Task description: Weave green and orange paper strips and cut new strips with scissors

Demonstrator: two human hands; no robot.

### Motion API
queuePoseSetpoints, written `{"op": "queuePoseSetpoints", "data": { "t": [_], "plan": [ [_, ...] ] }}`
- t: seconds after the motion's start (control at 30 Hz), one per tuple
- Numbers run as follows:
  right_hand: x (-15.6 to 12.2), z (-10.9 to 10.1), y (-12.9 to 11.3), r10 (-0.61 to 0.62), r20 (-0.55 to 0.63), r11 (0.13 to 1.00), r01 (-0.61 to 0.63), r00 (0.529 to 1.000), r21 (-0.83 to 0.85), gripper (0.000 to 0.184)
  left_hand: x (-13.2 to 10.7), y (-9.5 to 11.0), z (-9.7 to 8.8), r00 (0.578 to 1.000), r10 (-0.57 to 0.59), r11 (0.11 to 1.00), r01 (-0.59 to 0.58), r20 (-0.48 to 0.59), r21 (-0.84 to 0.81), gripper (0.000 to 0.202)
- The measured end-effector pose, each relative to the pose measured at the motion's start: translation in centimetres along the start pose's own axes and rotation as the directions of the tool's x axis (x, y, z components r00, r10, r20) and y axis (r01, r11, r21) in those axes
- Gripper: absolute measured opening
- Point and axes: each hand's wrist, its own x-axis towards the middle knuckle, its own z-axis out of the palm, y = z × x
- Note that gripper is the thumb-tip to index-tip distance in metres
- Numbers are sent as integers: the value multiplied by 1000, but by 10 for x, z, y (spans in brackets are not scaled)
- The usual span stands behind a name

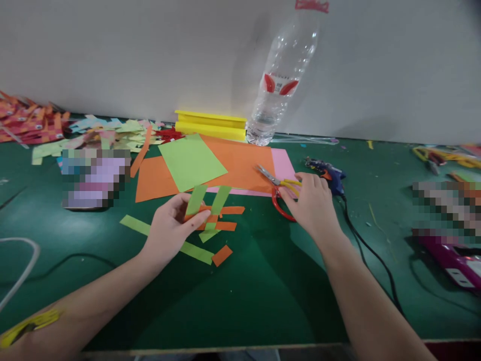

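Note:
My left hand (173, 225) pinches a small woven piece of green and orange paper strips (214, 210) between thumb and fingers. Strip ends stick out above and to the right of it. On the right, my right hand (313, 203) has its thumb and fingers closed about the handles of scissors (268, 174), whose metal blades point up and left. Red and yellow show at the handles; the palm hides part of the grip. Beneath my left hand lie a loose green strip (197, 252) and a short orange piece (222, 255).
Behind my hands are orange paper (240, 160), a green sheet (191, 163) and pink paper (282, 163). A tilted plastic bottle (278, 85) and a yellow holder (210, 125) stand by the wall. A blue glue gun (332, 178) trails a black cord. A phone (97, 183) lies left.

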Motion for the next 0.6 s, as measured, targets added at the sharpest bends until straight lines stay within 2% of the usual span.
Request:
{"op": "queuePoseSetpoints", "data": {
  "t": [0.07, 0.13, 0.2, 0.3, 0.47, 0.53, 0.6],
  "plan": [
    [0, -4, -9, -40, 5, 979, 39, 999, 199, 33, 2, -1, 2, 984, -181, 976, 178, -7, -126, 22],
    [-2, -7, -19, -92, 51, 940, 70, 994, 334, 29, 4, -2, 3, 969, -246, 947, 242, 11, -213, 29],
    [-4, -8, -29, -196, 80, 923, 156, 977, 353, 29, 6, -3, 4, 964, -262, 933, 262, 34, -248, 31],
    [-8, -5, -36, -272, 128, 926, 224, 954, 304, 29, 8, -6, 2, 966, -253, 940, 257, 46, -226, 29],
    [-5, 0, -26, -191, 126, 958, 157, 973, 239, 28, 11, -13, -4, 984, -176, 977, 177, 25, -118, 21],
    [-4, -4, -26, -143, 104, 940, 103, 984, 326, 26, 12, -13, -5, 992, -123, 990, 125, 36, -70, 19],
    [-6, -10, -33, -82, 142, 856, -3, 986, 517, 26, 13, -11, -6, 993, -75, 997, 75, 94, 0, 18]
  ]
}}
